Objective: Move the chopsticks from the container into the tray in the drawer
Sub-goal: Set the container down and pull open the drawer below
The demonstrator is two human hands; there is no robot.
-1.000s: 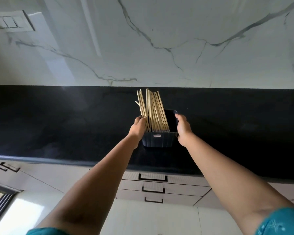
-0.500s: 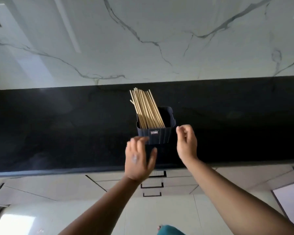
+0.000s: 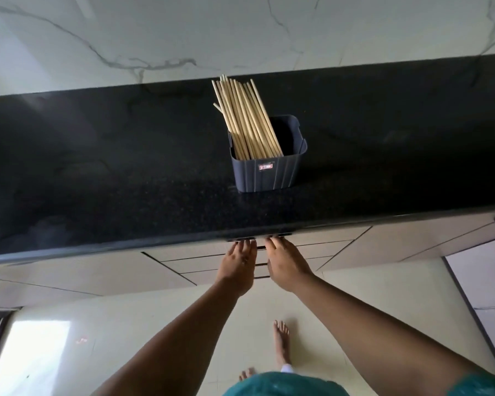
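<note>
Likely home kitchen, black countertop point(image 3: 126, 167), drawers point(image 3: 200, 261)

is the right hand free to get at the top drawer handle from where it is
Probably yes. The right hand is empty, fingers stretched up to the top drawer handle just under the counter edge, with nothing between them. The left hand reaches beside it without crossing. Whether the fingertips have hooked the handle cannot be told.

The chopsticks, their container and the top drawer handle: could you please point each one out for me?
chopsticks point(image 3: 245, 121): head view, middle of the bundle's shafts.
container point(image 3: 269, 178): head view, front wall below the label.
top drawer handle point(image 3: 286, 234): head view, dark bar right of the fingertips.
</note>
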